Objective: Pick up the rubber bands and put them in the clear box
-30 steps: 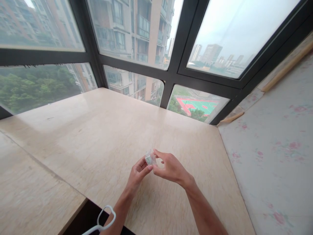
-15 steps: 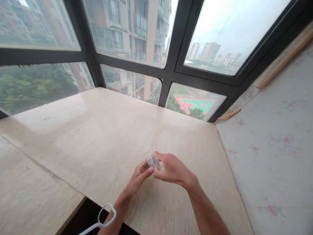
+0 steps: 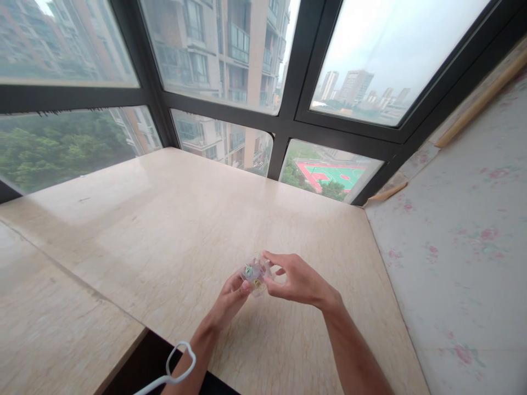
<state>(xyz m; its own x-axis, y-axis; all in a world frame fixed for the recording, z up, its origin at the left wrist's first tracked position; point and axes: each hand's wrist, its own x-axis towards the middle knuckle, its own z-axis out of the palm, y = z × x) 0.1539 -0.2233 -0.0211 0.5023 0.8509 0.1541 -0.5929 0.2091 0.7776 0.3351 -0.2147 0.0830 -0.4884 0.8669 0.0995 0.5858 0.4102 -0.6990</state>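
A small clear plastic box (image 3: 254,277) is held between my two hands, above the pale marble-patterned surface. Through it show a greenish bit (image 3: 248,270) and a yellowish, coil-like bit (image 3: 258,283), both too small to name. My left hand (image 3: 231,292) grips the box's left side, thumb in front and fingers partly hidden behind it. From the right, my right hand (image 3: 300,280) pinches the box's clear right edge between thumb and fingers. Whether that edge is a raised lid I cannot tell.
The marble-patterned surface (image 3: 164,219) runs back to dark-framed windows (image 3: 284,126). A floral-papered wall (image 3: 453,263) closes off the right. At the lower left, a white looped cord or strap (image 3: 181,378) crosses in front of a dark gap (image 3: 140,356) by the surface's edge.
The box has turned and shows more broadly, with its green and yellow contents visible. My right hand has shifted slightly right, its fingers spread more; my left hand has moved slightly left.
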